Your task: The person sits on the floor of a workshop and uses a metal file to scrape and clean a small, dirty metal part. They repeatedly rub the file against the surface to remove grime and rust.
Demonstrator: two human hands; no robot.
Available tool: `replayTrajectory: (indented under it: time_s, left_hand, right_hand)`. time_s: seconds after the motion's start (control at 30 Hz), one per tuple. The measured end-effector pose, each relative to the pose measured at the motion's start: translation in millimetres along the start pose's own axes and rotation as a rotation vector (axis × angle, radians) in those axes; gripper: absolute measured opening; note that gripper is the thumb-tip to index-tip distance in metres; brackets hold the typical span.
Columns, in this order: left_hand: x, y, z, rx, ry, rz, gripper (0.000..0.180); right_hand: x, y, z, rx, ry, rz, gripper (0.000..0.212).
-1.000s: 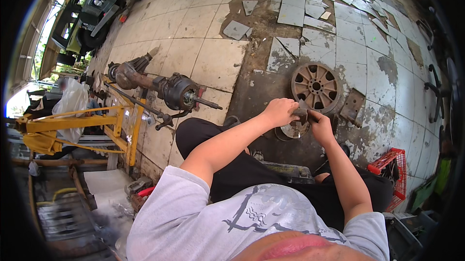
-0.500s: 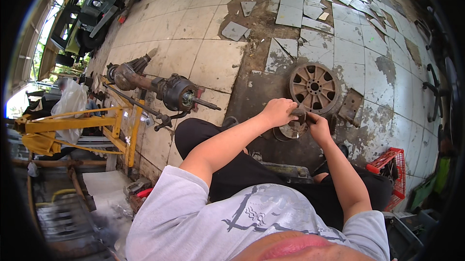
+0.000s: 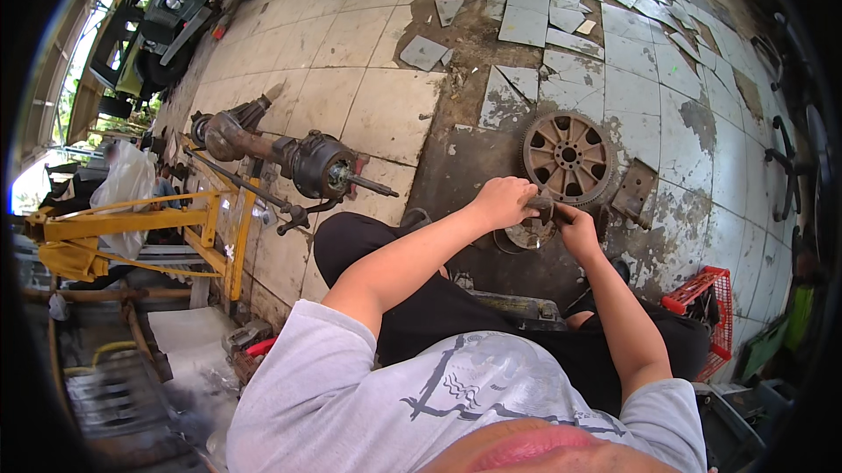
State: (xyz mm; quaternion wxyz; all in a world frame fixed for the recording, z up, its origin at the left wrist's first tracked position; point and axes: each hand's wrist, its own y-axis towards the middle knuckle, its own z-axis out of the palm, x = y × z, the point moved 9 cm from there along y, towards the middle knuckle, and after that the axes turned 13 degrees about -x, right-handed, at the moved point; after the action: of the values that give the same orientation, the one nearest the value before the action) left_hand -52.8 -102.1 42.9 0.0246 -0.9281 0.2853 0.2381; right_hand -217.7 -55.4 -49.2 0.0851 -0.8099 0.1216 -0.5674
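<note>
Both hands meet in front of my lap around a small dark, greasy metal part point(image 3: 545, 208). My left hand point(image 3: 506, 202) curls its fingers over the part's left side. My right hand point(image 3: 578, 232) is closed on its right side; whether it also holds a tool, I cannot make out. Just below the hands a round metal piece point(image 3: 529, 236) lies on the floor, partly covered by them. Beyond them a rusty flywheel point(image 3: 568, 160) with a toothed rim and spoke-like openings lies flat. Beside it on the right is a rusty rectangular metal plate point(image 3: 633, 191).
To the left lies an axle assembly point(image 3: 307, 162) with a protruding shaft, next to a yellow steel frame point(image 3: 140, 225). A red plastic basket point(image 3: 721, 319) stands at my right knee. Broken tiles point(image 3: 526, 17) litter the far floor. A vehicle point(image 3: 167, 25) stands far left.
Almost nothing differs. Both hands stay on the small metal part, and the view has shifted very slightly.
</note>
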Motion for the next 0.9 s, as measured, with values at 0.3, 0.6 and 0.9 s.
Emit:
replayTrajectory:
  time_s: [0.3, 0.6, 0.9]
  left_hand:
    - [4, 0, 4, 0.003, 0.007, 0.003, 0.037]
    - [4, 3, 1, 0.025, 0.008, -0.021, 0.037]
    - [4, 4, 2, -0.003, -0.01, -0.008, 0.037]
  right_hand:
    - [23, 0, -4, -0.034, 0.098, -0.099, 0.035]
    - [39, -2, -8, 0.007, -0.023, -0.082, 0.038]
    - [31, 2, -12, -0.036, 0.12, -0.091, 0.033]
